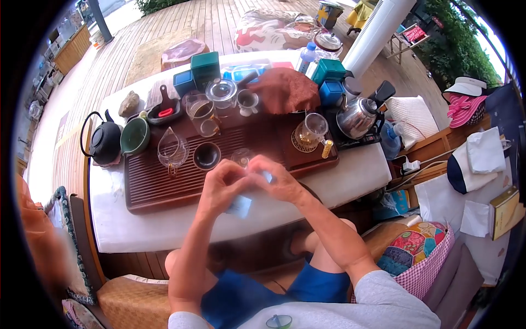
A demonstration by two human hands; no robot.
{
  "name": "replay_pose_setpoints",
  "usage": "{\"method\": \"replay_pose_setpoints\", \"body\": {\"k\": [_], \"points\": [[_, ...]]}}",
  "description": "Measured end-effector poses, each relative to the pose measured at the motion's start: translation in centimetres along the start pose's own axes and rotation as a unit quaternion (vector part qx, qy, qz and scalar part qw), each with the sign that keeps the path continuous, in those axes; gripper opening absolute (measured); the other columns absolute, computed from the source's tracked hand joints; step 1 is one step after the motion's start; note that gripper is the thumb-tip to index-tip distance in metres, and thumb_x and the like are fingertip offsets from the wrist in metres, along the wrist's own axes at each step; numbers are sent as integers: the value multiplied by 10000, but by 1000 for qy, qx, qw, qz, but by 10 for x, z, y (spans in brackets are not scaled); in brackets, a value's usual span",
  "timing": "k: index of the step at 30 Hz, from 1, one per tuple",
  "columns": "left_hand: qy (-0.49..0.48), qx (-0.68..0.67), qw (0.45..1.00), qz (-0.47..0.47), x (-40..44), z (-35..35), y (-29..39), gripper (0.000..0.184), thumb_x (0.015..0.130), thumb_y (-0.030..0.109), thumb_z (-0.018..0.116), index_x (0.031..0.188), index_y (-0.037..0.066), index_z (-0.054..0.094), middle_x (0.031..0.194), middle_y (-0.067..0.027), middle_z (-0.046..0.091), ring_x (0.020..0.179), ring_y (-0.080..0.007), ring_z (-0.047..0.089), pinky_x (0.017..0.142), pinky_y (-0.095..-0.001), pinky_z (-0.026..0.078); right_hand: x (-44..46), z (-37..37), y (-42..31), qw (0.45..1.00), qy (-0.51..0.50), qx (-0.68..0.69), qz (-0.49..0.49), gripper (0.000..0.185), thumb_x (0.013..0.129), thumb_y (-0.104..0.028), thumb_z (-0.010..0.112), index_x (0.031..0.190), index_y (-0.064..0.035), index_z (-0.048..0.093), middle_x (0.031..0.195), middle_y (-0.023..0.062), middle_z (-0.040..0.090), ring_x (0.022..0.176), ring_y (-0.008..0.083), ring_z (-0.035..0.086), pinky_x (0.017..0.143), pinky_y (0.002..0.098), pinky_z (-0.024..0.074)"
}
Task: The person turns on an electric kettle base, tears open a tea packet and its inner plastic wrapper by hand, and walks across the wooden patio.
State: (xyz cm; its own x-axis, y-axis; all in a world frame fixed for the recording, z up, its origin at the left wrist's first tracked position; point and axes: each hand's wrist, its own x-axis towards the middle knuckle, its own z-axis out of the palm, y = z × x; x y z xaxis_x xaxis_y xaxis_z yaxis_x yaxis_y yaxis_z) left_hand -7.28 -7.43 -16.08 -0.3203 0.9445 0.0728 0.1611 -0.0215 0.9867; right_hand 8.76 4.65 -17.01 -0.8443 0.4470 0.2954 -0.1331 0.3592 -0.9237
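R hand (278, 181) curled round pale-blue packet (267, 176), mostly hidden, above slatted tea tray's (159, 192) front edge. L hand (222, 181) bent, fingertips meeting R's; can't tell its grip. Pale-blue wrapper (239, 207) just below, top hid. Sm. glass (239, 156) behind, part-blocked.

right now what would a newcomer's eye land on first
Probably the left hand and right hand, meeting by the near edge of the brown tray. Beyond them, a reddish cloth lies bunched toward the tray's far side. A black kettle stands at the table's left end.
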Motion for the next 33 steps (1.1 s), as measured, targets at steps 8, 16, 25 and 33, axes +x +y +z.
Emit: {"method": "replay_pose_setpoints", "body": {"k": [8,16,25,33], "points": [[-44,-32,998,-26,-6,-9,5,146,930,113,722,911,27,605,857,29,556,771,-48,548,690,-199,466,2,3,-5,995,-22,79,54,192,989,-198,645,952,-19,584,1007,39,555,925,148,512,859,291,440],[-42,40,998,30,-10,-17,-1,126,996,125,613,985,64,504,820,44,428,716,-56,366,617,-214,342,6,1,-8,997,-9,51,59,201,1009,-198,609,951,-16,547,979,33,512,869,128,488,797,272,445],[9,9,997,-74,-11,-21,0,137,987,112,640,1037,-5,588,853,17,568,779,-55,526,707,-222,490,9,25,-3,998,47,-37,2,136,991,-127,596,977,-8,534,887,66,535,800,180,502,745,304,452],[24,54,998,-3,-11,-17,-5,119,910,28,707,994,-55,690,970,-37,624,812,-100,651,718,-226,546,11,26,0,994,43,-89,-39,111,984,-86,586,961,-7,510,886,102,537,784,229,511,731,332,456]]}}
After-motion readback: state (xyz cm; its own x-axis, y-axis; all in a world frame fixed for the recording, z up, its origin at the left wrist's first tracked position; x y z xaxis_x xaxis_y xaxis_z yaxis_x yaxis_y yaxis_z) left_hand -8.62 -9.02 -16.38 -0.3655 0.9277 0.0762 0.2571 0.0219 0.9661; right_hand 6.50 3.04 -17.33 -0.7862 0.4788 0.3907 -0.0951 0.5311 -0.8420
